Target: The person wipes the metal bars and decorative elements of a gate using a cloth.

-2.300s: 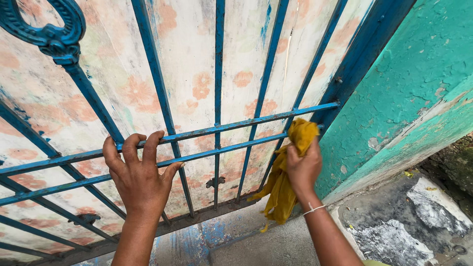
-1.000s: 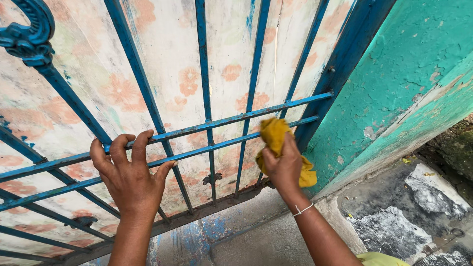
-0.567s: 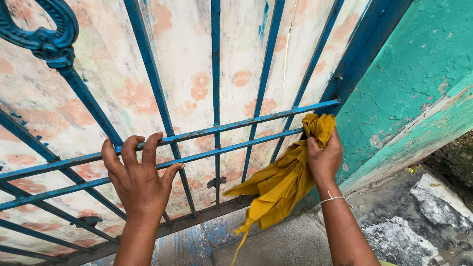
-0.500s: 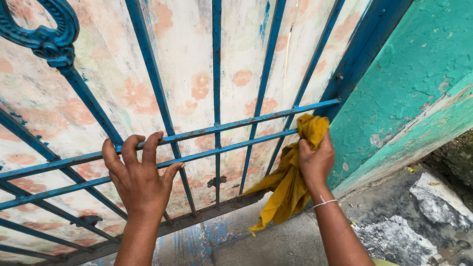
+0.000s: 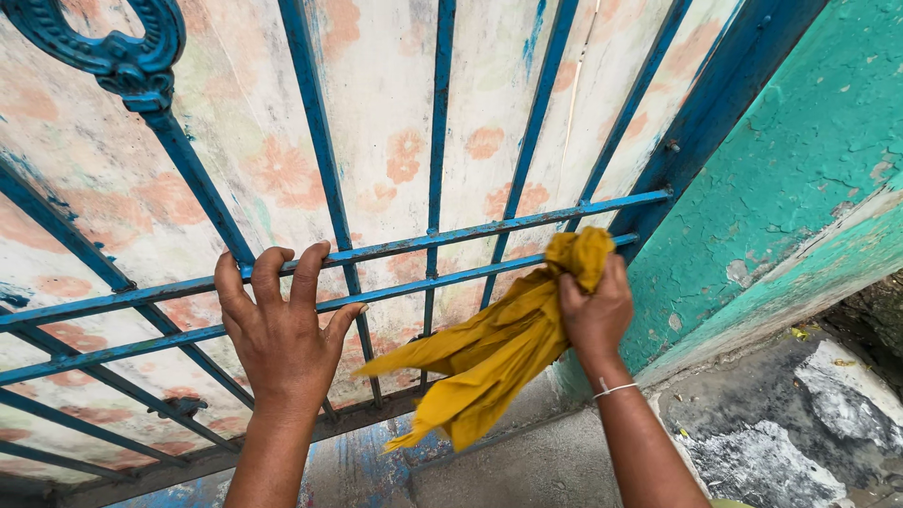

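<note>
cloth [image 5: 489,353] bunched in the right hand [image 5: 594,315], pressed on the blue gate's [image 5: 527,221] lower rail.
left hand [image 5: 282,329] hooked the rails, fingers curled; the hanging tail looked likely to snag a bar.

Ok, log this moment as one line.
left hand: grips blue gate bars | right hand: holds yellow cloth at bars
</note>
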